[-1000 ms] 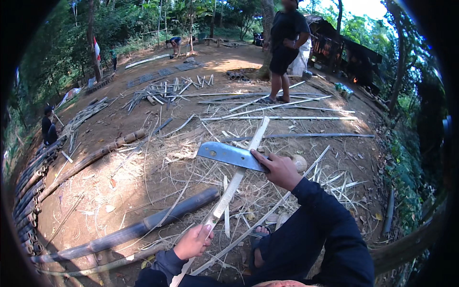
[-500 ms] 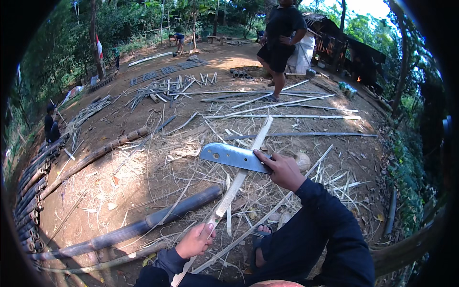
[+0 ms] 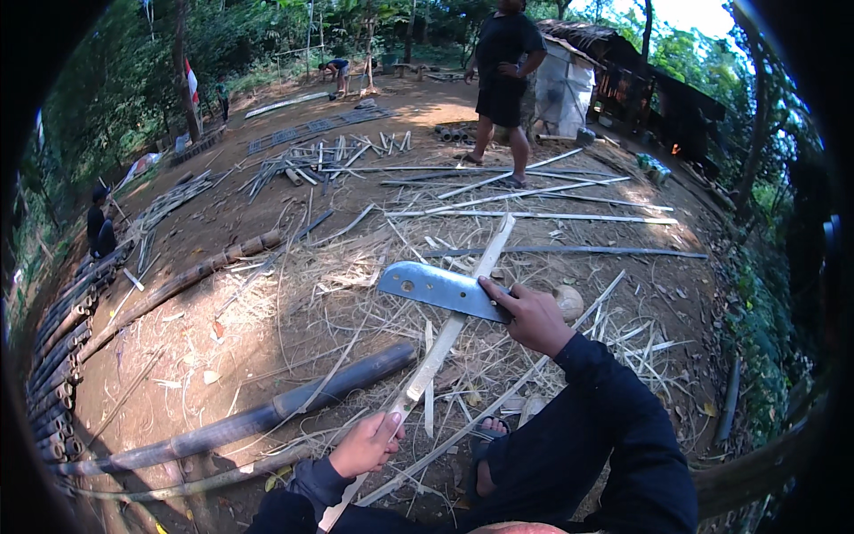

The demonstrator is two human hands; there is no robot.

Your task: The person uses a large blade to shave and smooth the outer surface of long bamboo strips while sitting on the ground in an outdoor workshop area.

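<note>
My left hand is closed around the lower part of a long pale bamboo strip, which slants up and away to the right. In my right hand is a broad machete with a rounded end and a few holes in its grey blade. The blade lies across the strip above its middle, pointing left. My right index finger stretches along the blade; its handle is hidden inside the fist. The strip's near end runs down past my left wrist toward my lap.
A dark bamboo pole lies to the left among shavings. Beyond it rests a brown pole, with stacked poles at far left. Long strips spread ahead. A person stands beyond them; others work farther back. A coconut-like object sits beside my right hand.
The standing person has stepped, legs now apart and body slightly farther left. The whole view has shifted a little. My hands, the machete and the strip keep nearly the same positions relative to each other.
</note>
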